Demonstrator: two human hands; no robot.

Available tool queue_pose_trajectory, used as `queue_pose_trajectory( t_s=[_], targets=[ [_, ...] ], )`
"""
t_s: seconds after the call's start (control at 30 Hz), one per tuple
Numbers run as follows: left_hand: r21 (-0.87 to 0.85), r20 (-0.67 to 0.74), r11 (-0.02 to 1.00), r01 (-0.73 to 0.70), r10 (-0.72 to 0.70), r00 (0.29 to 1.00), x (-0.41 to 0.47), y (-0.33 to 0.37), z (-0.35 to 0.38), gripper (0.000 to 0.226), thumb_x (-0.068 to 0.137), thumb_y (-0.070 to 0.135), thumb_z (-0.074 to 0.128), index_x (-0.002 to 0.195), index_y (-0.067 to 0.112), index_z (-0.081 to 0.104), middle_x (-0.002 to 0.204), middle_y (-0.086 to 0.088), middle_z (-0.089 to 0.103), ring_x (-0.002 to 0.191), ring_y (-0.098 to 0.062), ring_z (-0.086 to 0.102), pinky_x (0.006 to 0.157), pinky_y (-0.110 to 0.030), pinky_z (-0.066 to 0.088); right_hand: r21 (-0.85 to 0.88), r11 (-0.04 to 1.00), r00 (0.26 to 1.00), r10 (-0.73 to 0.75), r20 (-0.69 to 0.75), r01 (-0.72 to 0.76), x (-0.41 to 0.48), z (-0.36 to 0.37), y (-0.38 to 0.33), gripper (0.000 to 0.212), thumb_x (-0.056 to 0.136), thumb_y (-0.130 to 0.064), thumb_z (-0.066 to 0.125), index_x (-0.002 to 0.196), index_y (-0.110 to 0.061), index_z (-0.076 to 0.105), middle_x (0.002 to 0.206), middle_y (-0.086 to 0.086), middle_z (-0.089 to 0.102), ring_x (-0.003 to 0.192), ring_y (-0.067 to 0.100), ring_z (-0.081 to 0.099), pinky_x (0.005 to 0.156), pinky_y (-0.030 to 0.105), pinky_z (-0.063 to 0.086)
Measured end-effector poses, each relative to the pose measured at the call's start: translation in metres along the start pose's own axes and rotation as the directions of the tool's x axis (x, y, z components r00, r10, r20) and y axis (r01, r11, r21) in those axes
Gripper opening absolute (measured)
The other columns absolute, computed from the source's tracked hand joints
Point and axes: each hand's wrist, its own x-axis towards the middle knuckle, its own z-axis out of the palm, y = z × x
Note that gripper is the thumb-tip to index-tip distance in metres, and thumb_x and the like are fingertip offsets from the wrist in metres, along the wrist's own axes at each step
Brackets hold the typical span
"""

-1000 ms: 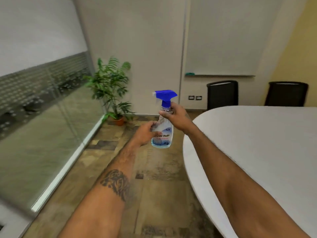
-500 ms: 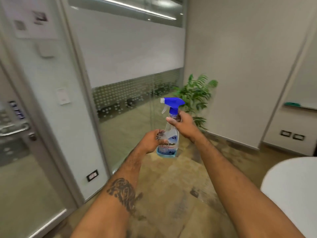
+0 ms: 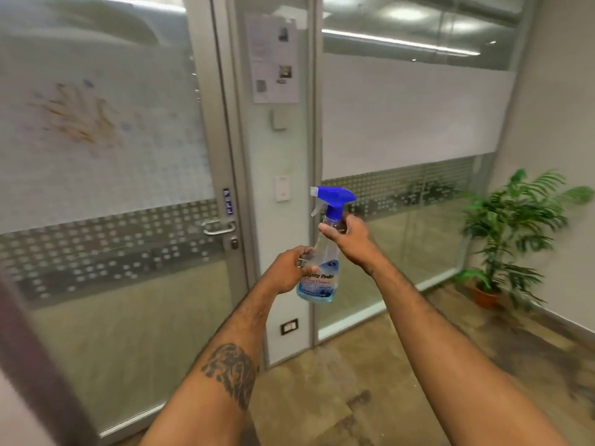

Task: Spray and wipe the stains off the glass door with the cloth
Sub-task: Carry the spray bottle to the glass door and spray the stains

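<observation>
Right now both hands hold the spray bottle [image 3: 317,278] upright at the centre of the view: the right hand [image 3: 349,238] is wrapped around its neck just under the blue trigger head [image 3: 333,196], and the left hand [image 3: 289,268] is curled against its clear body. Its nozzle points toward nine o'clock. At about ten o'clock, the glass door [image 3: 106,162] carries orange-brown stains [image 3: 79,119] on its frosted panel, well apart from the bottle.

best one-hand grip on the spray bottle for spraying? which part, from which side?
Grip the narrow neck just under the blue head of the spray bottle, coming from the back, opposite the nozzle, so a finger reaches the trigger. The bottle stands upright; the right hand already holds the neck, the left hand the body.
</observation>
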Motion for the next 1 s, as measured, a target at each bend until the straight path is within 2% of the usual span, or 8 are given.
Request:
queue_pose_trajectory(
  t_s=[0.2,0.3,0.5,0.63,0.73,0.8,0.93,1.0],
  targets=[
    [-0.031,-0.107,0.997,0.074,-0.077,0.991,-0.032,-0.050,-0.095,0.052,0.095,0.008,0.068,0.145,0.006,0.051,0.141,-0.010,0.061,0.126,-0.023,0.061,0.107,-0.038,0.051,0.055,0.997,0.994,-0.063,0.088,0.058,0.025,0.106,-0.045,0.025,0.089,-0.039,0.070,0.105,-0.021,0.064,0.090,-0.008,0.070,0.086,0.008,0.067,0.072,0.024,0.049],
    [-0.041,-0.162,0.994,0.100,-0.106,0.981,-0.051,-0.075,-0.134,0.050,0.096,0.008,0.068,0.143,0.009,0.053,0.143,-0.006,0.060,0.121,-0.012,0.059,0.099,-0.027,0.050,0.087,0.992,0.984,-0.101,0.147,0.089,0.033,0.153,-0.066,0.022,0.090,-0.039,0.069,0.104,-0.023,0.064,0.088,-0.007,0.070,0.085,0.010,0.068,0.071,0.023,0.048],
    [-0.060,-0.286,0.983,0.172,-0.182,0.941,-0.084,-0.121,-0.201,0.050,0.097,0.010,0.067,0.144,0.012,0.052,0.146,-0.004,0.058,0.120,-0.007,0.055,0.096,-0.024,0.047,0.156,0.978,0.951,-0.178,0.255,0.141,0.053,0.243,-0.097,0.015,0.091,-0.039,0.069,0.095,-0.025,0.065,0.080,-0.009,0.068,0.068,-0.007,0.063,0.058,0.009,0.043],
    [-0.044,-0.347,0.976,0.211,-0.213,0.913,-0.093,-0.145,-0.243,0.051,0.097,0.009,0.066,0.146,0.010,0.050,0.145,-0.005,0.058,0.118,-0.007,0.056,0.089,-0.016,0.049,0.203,0.968,0.928,-0.208,0.309,0.149,0.073,0.297,-0.113,0.019,0.090,-0.037,0.070,0.096,-0.019,0.066,0.084,-0.004,0.070,0.076,0.008,0.065,0.068,0.023,0.049],
    [-0.028,-0.404,0.971,0.239,-0.229,0.886,-0.091,-0.163,-0.273,0.050,0.097,0.010,0.066,0.146,0.011,0.051,0.146,-0.007,0.058,0.123,-0.014,0.058,0.099,-0.029,0.051,0.238,0.957,0.909,-0.241,0.339,0.165,0.094,0.333,-0.122,0.020,0.091,-0.038,0.069,0.098,-0.019,0.066,0.086,-0.002,0.070,0.079,0.011,0.066,0.070,0.027,0.051],
    [-0.018,-0.433,0.965,0.261,-0.243,0.868,-0.087,-0.173,-0.292,0.051,0.098,0.011,0.065,0.146,0.012,0.050,0.147,-0.006,0.057,0.128,-0.016,0.057,0.100,-0.029,0.050,0.262,0.950,0.893,-0.262,0.365,0.171,0.110,0.355,-0.128,0.019,0.091,-0.038,0.069,0.098,-0.021,0.065,0.086,-0.002,0.070,0.079,0.012,0.066,0.073,0.030,0.054],
    [-0.026,-0.482,0.953,0.301,-0.276,0.832,-0.071,-0.192,-0.326,0.055,0.098,0.011,0.065,0.149,0.012,0.047,0.151,-0.007,0.053,0.134,-0.019,0.054,0.102,-0.030,0.050,0.300,0.938,0.870,-0.287,0.401,0.172,0.144,0.393,-0.136,0.017,0.091,-0.038,0.068,0.098,-0.024,0.062,0.088,-0.005,0.069,0.080,0.009,0.065,0.070,0.025,0.050],
    [-0.020,-0.499,0.951,0.309,-0.278,0.821,-0.061,-0.203,-0.343,0.054,0.097,0.009,0.065,0.149,0.009,0.047,0.150,-0.008,0.054,0.126,-0.013,0.056,0.094,-0.017,0.050,0.310,0.935,0.863,-0.296,0.409,0.173,0.162,0.410,-0.140,0.018,0.092,-0.037,0.069,0.099,-0.022,0.062,0.089,-0.004,0.069,0.081,0.010,0.066,0.070,0.024,0.050]
  ],
)
